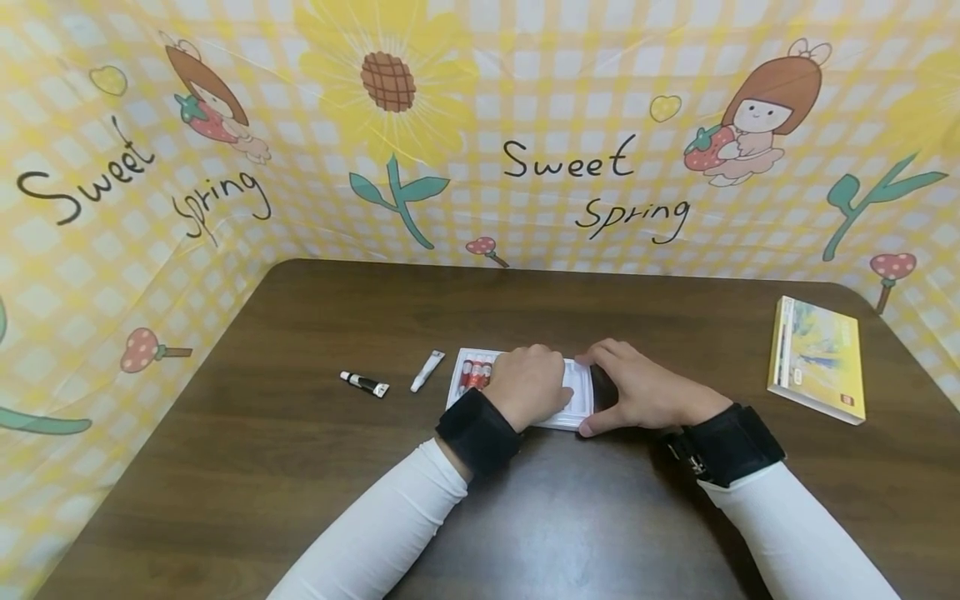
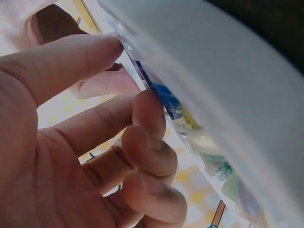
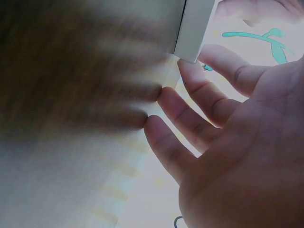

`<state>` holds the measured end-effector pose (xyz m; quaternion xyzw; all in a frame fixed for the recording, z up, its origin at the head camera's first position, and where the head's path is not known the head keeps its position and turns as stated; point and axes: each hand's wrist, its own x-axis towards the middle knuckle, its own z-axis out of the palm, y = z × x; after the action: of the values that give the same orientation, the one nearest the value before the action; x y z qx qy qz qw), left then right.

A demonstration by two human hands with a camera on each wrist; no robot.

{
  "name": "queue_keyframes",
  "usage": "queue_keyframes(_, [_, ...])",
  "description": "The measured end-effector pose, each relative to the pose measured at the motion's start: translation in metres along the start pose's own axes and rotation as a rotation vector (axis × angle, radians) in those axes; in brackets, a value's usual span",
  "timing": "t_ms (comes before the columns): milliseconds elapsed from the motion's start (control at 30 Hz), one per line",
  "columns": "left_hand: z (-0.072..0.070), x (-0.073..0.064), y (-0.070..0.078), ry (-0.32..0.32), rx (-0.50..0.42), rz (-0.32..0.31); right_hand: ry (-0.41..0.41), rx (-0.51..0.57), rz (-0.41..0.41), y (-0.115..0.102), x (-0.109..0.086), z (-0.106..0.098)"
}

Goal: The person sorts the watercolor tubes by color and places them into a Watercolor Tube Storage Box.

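A white plastic tray [image 1: 579, 392] lies on the brown table, with red paint tubes [image 1: 476, 373] showing at its left end. My left hand [image 1: 527, 385] reaches over its middle, fingers curled down at the tubes. Seen from the left wrist, the thumb and index finger pinch at a tube beside a blue-marked paint tube [image 2: 164, 97]; green and yellow ones lie further along. Around the tray's right end, my right hand [image 1: 647, 390] holds it between thumb at the near corner and index finger at the far corner. The left hand hides the tray's middle.
Left of the tray, a black paint tube [image 1: 364, 384] and a white paint tube [image 1: 427, 372] lie on the table [image 1: 300, 467]. A stack of yellow books [image 1: 821, 362] sits at the far right. Yellow checked cloth [image 1: 555, 100] hangs behind the table.
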<state>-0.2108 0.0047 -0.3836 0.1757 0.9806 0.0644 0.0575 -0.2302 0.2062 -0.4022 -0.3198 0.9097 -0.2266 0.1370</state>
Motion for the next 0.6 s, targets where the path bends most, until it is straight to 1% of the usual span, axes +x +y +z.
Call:
queue_keyframes(200, [-0.001, -0.002, -0.001, 0.015, -0.014, 0.013, 0.019, 0.005, -0.003, -0.001, 0.0, 0.0])
queue_keyframes(367, [-0.002, -0.003, -0.003, 0.013, -0.02, 0.019, 0.029, 0.003, -0.015, -0.002, -0.001, 0.0])
queue_keyframes(467, [-0.004, -0.004, -0.005, 0.01, -0.039, 0.043, 0.032, 0.001, -0.013, -0.002, -0.001, 0.0])
queue_keyframes(600, [-0.01, -0.007, -0.013, 0.049, -0.087, 0.092, 0.025, 0.004, -0.007, -0.002, -0.001, 0.001])
